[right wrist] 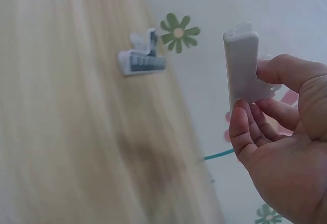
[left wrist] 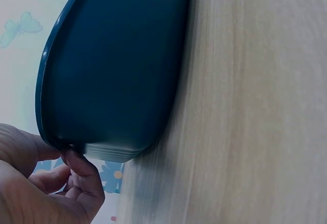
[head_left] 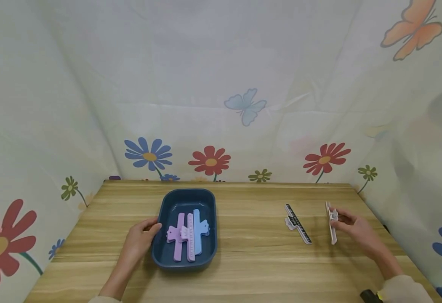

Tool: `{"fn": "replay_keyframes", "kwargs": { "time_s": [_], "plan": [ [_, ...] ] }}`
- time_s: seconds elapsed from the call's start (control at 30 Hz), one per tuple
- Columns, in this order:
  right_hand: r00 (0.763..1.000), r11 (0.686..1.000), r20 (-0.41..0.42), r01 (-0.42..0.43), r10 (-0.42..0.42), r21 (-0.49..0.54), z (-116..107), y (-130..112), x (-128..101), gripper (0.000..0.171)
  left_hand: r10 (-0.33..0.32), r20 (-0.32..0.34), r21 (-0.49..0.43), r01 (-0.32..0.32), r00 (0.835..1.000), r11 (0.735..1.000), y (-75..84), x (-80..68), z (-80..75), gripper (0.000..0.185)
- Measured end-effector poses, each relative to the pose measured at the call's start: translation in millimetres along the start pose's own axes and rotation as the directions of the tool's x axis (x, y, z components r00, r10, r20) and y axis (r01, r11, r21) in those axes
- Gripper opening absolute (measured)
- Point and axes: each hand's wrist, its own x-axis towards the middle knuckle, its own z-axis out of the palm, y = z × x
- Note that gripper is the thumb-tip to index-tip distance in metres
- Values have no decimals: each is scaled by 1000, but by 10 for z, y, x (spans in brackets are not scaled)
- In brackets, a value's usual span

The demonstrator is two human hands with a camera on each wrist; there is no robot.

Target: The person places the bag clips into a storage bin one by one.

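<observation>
The left hand (head_left: 139, 237) gripped the near-left rim of the bin (head_left: 164, 206), thumb on top of the edge and fingers (left wrist: 84, 175) curled under it, which looked like a way to keep the bin from sliding on the table (head_left: 251, 269). Inside the bin, just right of those fingers, three long clips lay side by side: a purple clip (head_left: 177, 240), a pink clip (head_left: 190, 237) and a blue clip (head_left: 198, 229).

Further right, a black clip (head_left: 298, 224) lay flat on the table, near the right hand's fingertips but apart from them.

The right hand (head_left: 351, 229) pinched the white clip (head_left: 332, 222) by its short handle, between thumb and curled fingers (right wrist: 248, 132); the wrist view showed it lifted off the wood. Holding it by the handle seemed to keep the long jaw clear. The clip was a narrow, pale bar, plain and smooth, standing out past the fingertips.
</observation>
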Motion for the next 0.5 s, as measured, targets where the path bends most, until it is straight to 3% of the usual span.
{"fn": "replay_keyframes", "kwargs": {
  "time_s": [0.23,0.5],
  "plan": [
    [1000,1000,14,27,-27,-10,-144,-237,1,62,7,-4,6,-6,1000,1000,-9,14,5,44],
    [993,991,-52,100,-105,-83,-264,-498,-4,57,4,-3,12,-4,1000,1000,-11,22,10,44]
  ]
}}
